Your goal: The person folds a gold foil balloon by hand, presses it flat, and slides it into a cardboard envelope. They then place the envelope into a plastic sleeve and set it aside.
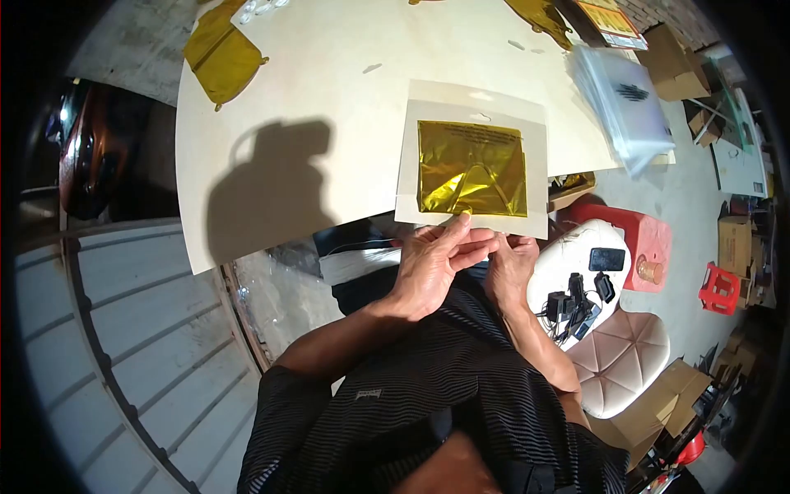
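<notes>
A pale card with a hang hole near its top lies over the table's front edge. On its face is a folded piece of shiny gold foil, with small dark print along the top. My left hand pinches the card's lower edge, its thumb on top and touching the foil's bottom rim. Close beside it, my right hand has its fingers curled at the lower edge, right of centre; its fingertips are partly hidden behind the card.
Flat gold foil shapes lie on the pale table. A stack of clear plastic bags sits at its right edge. To my right, a white chair holds a phone and black cabled devices, near a red stool.
</notes>
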`<action>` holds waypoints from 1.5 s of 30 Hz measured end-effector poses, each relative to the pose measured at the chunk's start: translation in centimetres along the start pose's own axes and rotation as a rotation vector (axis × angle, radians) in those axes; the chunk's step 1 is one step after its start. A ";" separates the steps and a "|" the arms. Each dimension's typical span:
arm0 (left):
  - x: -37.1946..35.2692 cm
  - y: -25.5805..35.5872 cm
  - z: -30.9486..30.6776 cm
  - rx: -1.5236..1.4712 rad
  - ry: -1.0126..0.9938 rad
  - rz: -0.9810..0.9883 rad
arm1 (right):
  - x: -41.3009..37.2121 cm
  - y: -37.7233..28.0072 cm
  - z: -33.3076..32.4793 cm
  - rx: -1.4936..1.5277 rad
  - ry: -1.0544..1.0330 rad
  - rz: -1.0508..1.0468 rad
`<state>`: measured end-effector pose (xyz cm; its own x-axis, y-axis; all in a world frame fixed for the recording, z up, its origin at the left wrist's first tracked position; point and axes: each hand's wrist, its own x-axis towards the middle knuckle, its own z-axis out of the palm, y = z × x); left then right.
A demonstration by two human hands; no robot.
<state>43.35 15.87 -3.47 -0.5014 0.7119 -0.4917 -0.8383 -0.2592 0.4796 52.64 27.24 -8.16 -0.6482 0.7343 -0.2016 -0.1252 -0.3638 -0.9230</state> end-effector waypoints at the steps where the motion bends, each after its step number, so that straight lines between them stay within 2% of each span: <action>1: -0.1 0.0 0.0 0.013 -0.016 -0.001 | -0.1 0.2 -0.3 -0.001 -0.002 0.003; 3: -0.1 -0.1 0.1 0.018 -0.002 -0.002 | -0.4 0.8 -1.3 0.027 -0.105 0.023; 6: 0.1 -0.4 0.0 0.039 0.043 0.054 | -1.1 -0.1 0.4 0.100 -0.029 0.048; 9: 0.1 -0.4 -1.5 0.120 0.002 -0.041 | -1.0 -1.4 0.7 0.080 -0.079 0.116; 11: -0.3 -0.1 -1.9 0.325 0.080 0.098 | -0.7 -2.2 1.1 0.056 -0.052 0.148; 12: -0.3 0.3 -2.3 0.400 0.047 0.096 | -0.7 -2.4 1.0 0.040 -0.079 0.169; 15: -0.6 0.8 -2.6 0.449 0.068 0.280 | -0.6 -2.0 0.3 0.013 -0.108 0.215; 18: -0.5 1.2 -2.8 0.438 0.072 0.285 | -0.2 -2.2 0.0 0.024 -0.177 0.229; 22: -0.4 1.1 -2.7 0.410 0.101 0.273 | -1.0 -3.9 1.2 -0.056 -0.163 0.211; 24: -0.4 1.1 -2.6 0.394 0.111 0.267 | -1.4 -3.9 1.5 -0.016 -0.222 0.144; 27: -0.5 1.4 -2.1 0.452 0.081 0.190 | -1.0 -2.8 0.6 -0.041 -0.183 0.161; 31: -0.7 2.3 -1.7 0.530 0.039 0.128 | -0.8 -1.9 0.6 0.093 -0.113 0.169; 33: -1.8 4.7 -1.2 0.622 -0.171 0.000 | -0.7 -1.5 -0.1 0.081 -0.100 0.170; 34: -2.1 6.2 -2.9 0.770 -0.224 -0.066 | -0.5 -1.3 -0.5 0.067 -0.083 0.177; 35: -2.1 8.6 -4.0 0.983 -0.394 -0.124 | -0.3 -1.3 -1.0 0.071 -0.084 0.175; 36: -3.0 11.1 -2.8 1.133 -0.215 -0.282 | 0.0 -1.2 -1.5 0.016 -0.108 0.154; 38: -2.8 14.3 -3.5 1.365 -0.087 0.051 | 0.6 -1.6 -1.6 -0.024 -0.121 0.163; 39: -1.4 15.2 -3.9 1.549 -0.034 0.448 | 0.9 -1.5 -1.7 -0.019 -0.124 0.161; 40: 0.0 15.6 -3.5 1.517 -0.010 0.806 | 1.3 -1.4 -1.9 -0.035 -0.164 0.165; 42: 3.5 17.9 -0.6 1.726 -0.128 1.057 | 2.0 -1.1 -2.3 -0.039 -0.229 0.176; 44: 8.3 18.3 -0.2 1.644 -0.266 0.982 | 2.4 -0.8 -2.8 -0.035 -0.273 0.135; 45: 9.3 18.2 1.1 1.643 -0.270 0.989 | 2.5 -0.7 -2.9 -0.028 -0.310 0.100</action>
<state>23.66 18.51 1.48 -0.4222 0.8278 0.3694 0.7462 0.0860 0.6601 53.32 31.03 -8.95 -0.8547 0.4847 -0.1860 -0.0315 -0.4060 -0.9133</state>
